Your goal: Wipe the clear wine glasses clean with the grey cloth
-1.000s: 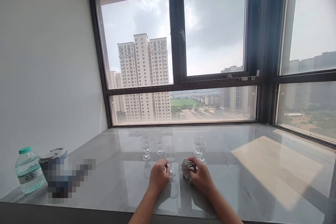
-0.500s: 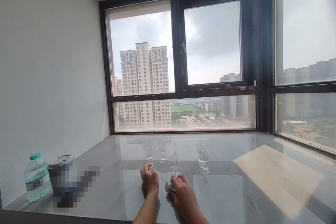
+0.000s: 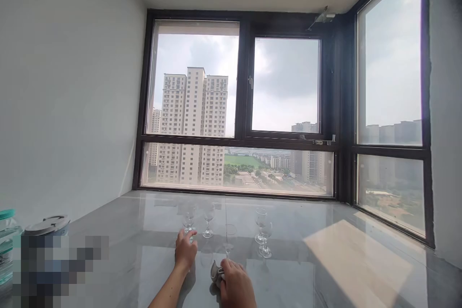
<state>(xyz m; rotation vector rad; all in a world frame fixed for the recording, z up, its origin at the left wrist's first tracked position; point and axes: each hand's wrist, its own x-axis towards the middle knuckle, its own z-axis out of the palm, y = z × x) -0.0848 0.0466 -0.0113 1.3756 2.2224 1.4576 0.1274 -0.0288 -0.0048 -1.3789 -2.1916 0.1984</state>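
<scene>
My left hand (image 3: 186,250) reaches forward over the grey ledge, its fingers apart at the foot of a stemmed glass (image 3: 189,212); whether they touch it I cannot tell. A second glass seems to overlap that one. Just to the right stands another stemmed glass (image 3: 208,219). My right hand (image 3: 236,281) is closed on a crumpled grey cloth (image 3: 217,272), low over the ledge. Directly beyond the cloth is a faint clear glass (image 3: 230,238). Farther right, two glasses stand close together, a rear glass (image 3: 261,221) and a front glass (image 3: 265,240).
A water bottle (image 3: 7,240) with a green cap and a lidded container (image 3: 46,225) stand at the left edge, partly blurred out. The tiled ledge (image 3: 151,231) runs back to a dark-framed window (image 3: 245,77). Sunlight lies on the right side.
My view has tilted up and turned right, so everything sits farther left. My left hand has moved nearer the left glasses. The cloth stays in my right hand.
</scene>
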